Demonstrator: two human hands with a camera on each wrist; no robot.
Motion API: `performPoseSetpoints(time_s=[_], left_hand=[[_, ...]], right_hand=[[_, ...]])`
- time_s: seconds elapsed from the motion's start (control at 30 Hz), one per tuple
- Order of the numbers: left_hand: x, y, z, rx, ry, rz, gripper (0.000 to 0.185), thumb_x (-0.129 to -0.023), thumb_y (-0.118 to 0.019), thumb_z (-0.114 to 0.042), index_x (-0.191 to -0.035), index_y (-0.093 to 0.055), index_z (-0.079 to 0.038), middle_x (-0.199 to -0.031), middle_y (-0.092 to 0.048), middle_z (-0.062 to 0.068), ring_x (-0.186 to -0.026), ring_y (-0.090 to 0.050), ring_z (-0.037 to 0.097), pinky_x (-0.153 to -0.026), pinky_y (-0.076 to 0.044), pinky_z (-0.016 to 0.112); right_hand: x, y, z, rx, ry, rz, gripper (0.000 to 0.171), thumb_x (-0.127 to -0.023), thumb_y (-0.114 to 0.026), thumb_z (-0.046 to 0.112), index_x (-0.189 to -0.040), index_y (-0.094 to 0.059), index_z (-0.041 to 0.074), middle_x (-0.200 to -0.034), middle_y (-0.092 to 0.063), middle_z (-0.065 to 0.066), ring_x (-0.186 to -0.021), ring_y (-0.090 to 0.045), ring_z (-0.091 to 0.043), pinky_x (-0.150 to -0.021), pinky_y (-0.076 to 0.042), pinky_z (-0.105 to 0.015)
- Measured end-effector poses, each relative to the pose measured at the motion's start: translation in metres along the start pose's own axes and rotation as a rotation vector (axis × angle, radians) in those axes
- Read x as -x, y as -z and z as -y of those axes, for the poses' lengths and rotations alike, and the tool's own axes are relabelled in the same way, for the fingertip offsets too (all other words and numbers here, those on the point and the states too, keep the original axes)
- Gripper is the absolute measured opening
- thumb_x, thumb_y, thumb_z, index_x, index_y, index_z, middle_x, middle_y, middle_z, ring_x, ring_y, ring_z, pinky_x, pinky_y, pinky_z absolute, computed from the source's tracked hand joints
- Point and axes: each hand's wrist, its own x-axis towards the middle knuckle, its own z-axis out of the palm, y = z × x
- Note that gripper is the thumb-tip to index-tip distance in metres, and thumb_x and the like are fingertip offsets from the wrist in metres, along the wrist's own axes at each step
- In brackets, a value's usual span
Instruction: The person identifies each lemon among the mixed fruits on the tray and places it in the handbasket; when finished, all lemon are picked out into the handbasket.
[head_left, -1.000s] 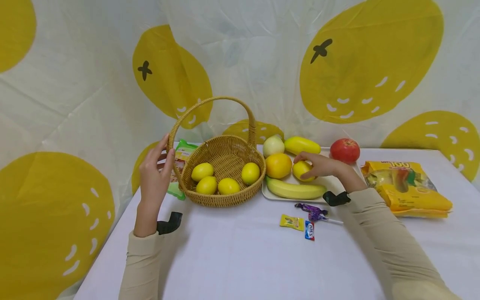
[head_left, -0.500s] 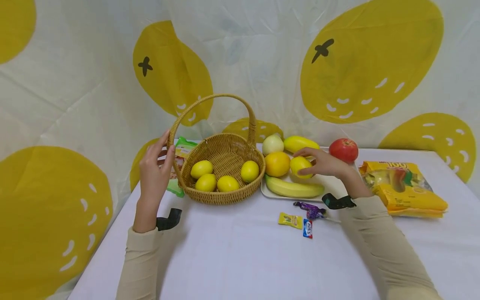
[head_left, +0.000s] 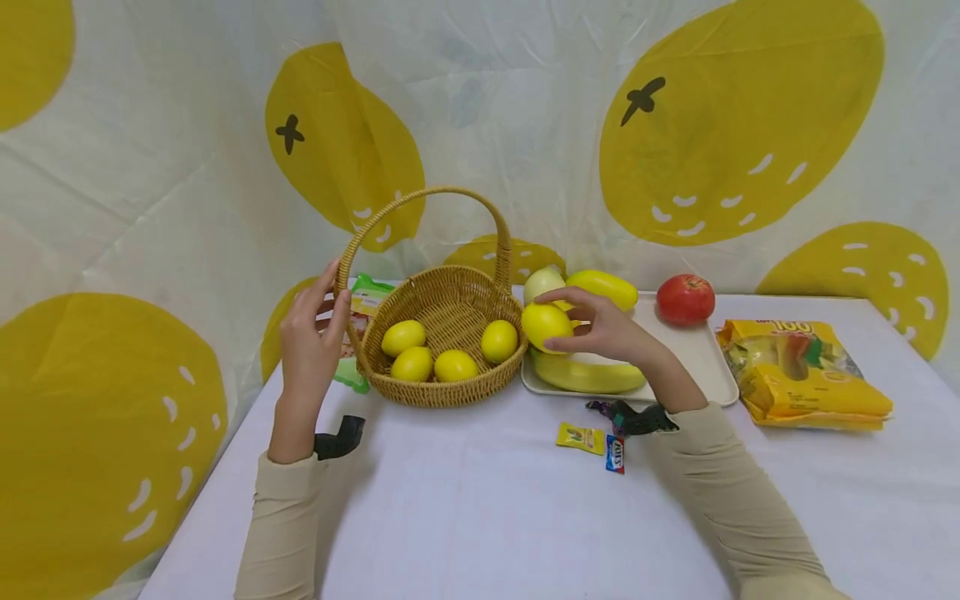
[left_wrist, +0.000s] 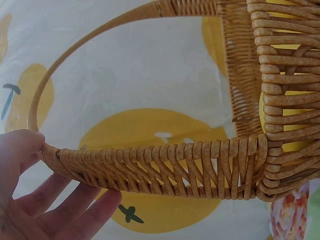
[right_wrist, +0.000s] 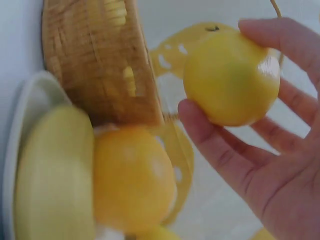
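Observation:
My right hand (head_left: 611, 329) pinches a lemon (head_left: 545, 327) between thumb and fingertips, raised over the left end of a white tray (head_left: 697, 358) and close to the wicker basket's (head_left: 435, 400) right rim. Several lemons (head_left: 405, 335) lie inside the basket. On the upright handle (left_wrist: 165, 172), my left hand (head_left: 311, 333) has its thumb on one side and fingers on the other. Below the held lemon in the right wrist view are an orange (right_wrist: 132, 177) and a banana (right_wrist: 55, 175); in the head view the orange is mostly hidden behind lemon and hand.
Along the tray's back sit a pale round onion-like item (head_left: 542, 282), a long yellow fruit (head_left: 603, 287) and a pomegranate (head_left: 686, 300). A yellow bag (head_left: 810, 375) stands right. Small wrapped candies (head_left: 580, 437) lie in front. A green-edged packet (head_left: 367, 300) is behind the basket.
My right hand has lifted the lemon off the tray and carried it left, past the orange toward the basket. The left hand stays at the handle.

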Motion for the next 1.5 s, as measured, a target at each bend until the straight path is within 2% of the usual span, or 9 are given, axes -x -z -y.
performPoseSetpoints(time_s=[0.13,0.23,0.33,0.4,0.6,0.77,1.0,1.27,1.5], left_hand=[[0.001,0.000,0.002,-0.007,0.001,0.001,0.046,-0.100,-0.057,-0.021,-0.145,-0.049,-0.021,-0.122,-0.062,0.016,-0.104,-0.065,0.029,-0.081,-0.056,0.044],[0.002,0.000,0.003,-0.002,0.007,0.001,0.045,-0.100,-0.057,-0.021,-0.144,-0.050,-0.020,-0.122,-0.062,0.016,-0.104,-0.065,0.030,-0.081,-0.056,0.026],[0.003,0.000,0.004,0.011,0.013,-0.002,0.045,-0.099,-0.057,-0.021,-0.144,-0.050,-0.021,-0.122,-0.062,0.016,-0.103,-0.065,0.030,-0.078,-0.047,0.006],[0.004,-0.001,0.005,0.018,0.012,-0.003,0.046,-0.099,-0.057,-0.021,-0.144,-0.050,-0.021,-0.122,-0.062,0.016,-0.103,-0.065,0.030,-0.076,-0.041,0.000],[0.004,-0.003,0.003,0.021,-0.001,0.000,0.046,-0.099,-0.059,-0.019,-0.144,-0.050,-0.021,-0.120,-0.062,0.017,-0.101,-0.066,0.030,-0.075,-0.041,-0.001],[0.000,-0.003,-0.001,0.014,-0.004,0.003,0.047,-0.098,-0.060,-0.017,-0.144,-0.051,-0.021,-0.121,-0.062,0.016,-0.101,-0.065,0.029,-0.075,-0.041,-0.001],[-0.003,-0.003,-0.002,0.007,0.008,0.013,0.046,-0.099,-0.058,-0.017,-0.144,-0.050,-0.022,-0.122,-0.062,0.015,-0.102,-0.065,0.029,-0.076,-0.040,0.000],[-0.003,0.000,-0.002,0.003,0.018,0.012,0.046,-0.099,-0.058,-0.021,-0.144,-0.050,-0.021,-0.123,-0.062,0.015,-0.103,-0.065,0.029,-0.076,-0.041,0.000],[-0.001,0.000,0.002,0.007,0.005,0.005,0.046,-0.099,-0.059,-0.018,-0.144,-0.050,-0.023,-0.122,-0.063,0.015,-0.103,-0.065,0.029,-0.077,-0.041,0.000]], right_hand=[[-0.013,-0.022,0.000,-0.069,0.081,0.042,0.055,-0.082,-0.077,0.004,-0.133,-0.055,0.005,-0.136,-0.052,-0.014,-0.103,-0.061,-0.031,-0.084,-0.056,-0.038],[-0.025,-0.039,-0.001,-0.112,0.117,0.036,0.056,-0.082,-0.076,0.002,-0.134,-0.054,0.004,-0.138,-0.051,-0.013,-0.107,-0.059,-0.027,-0.087,-0.055,-0.039],[-0.037,-0.054,-0.003,-0.118,0.130,0.028,0.057,-0.083,-0.075,0.003,-0.136,-0.053,0.006,-0.140,-0.049,-0.011,-0.109,-0.057,-0.026,-0.088,-0.053,-0.042],[-0.044,-0.063,-0.005,-0.083,0.126,0.032,0.056,-0.084,-0.076,0.006,-0.135,-0.054,0.008,-0.140,-0.049,-0.009,-0.111,-0.054,-0.025,-0.088,-0.052,-0.045],[-0.049,-0.076,-0.009,0.057,0.097,0.113,0.053,-0.085,-0.076,0.012,-0.134,-0.056,0.010,-0.142,-0.047,-0.009,-0.126,-0.045,-0.027,-0.099,-0.047,-0.048],[-0.050,-0.075,-0.006,0.117,0.142,0.138,0.050,-0.084,-0.075,0.009,-0.131,-0.057,0.006,-0.138,-0.050,-0.013,-0.124,-0.045,-0.030,-0.097,-0.047,-0.052],[-0.054,-0.073,-0.009,0.176,0.151,0.135,0.035,-0.086,-0.074,0.008,-0.119,-0.064,0.003,-0.127,-0.060,-0.012,-0.121,-0.051,-0.027,-0.106,-0.041,-0.044],[-0.057,-0.073,-0.006,0.308,0.085,0.172,0.026,-0.089,-0.070,0.010,-0.114,-0.069,0.002,-0.119,-0.066,-0.012,-0.107,-0.058,-0.025,-0.093,-0.049,-0.040],[-0.055,-0.075,-0.004,0.287,0.078,0.199,0.022,-0.092,-0.066,0.009,-0.113,-0.069,0.003,-0.119,-0.066,-0.012,-0.106,-0.057,-0.025,-0.094,-0.048,-0.042]])
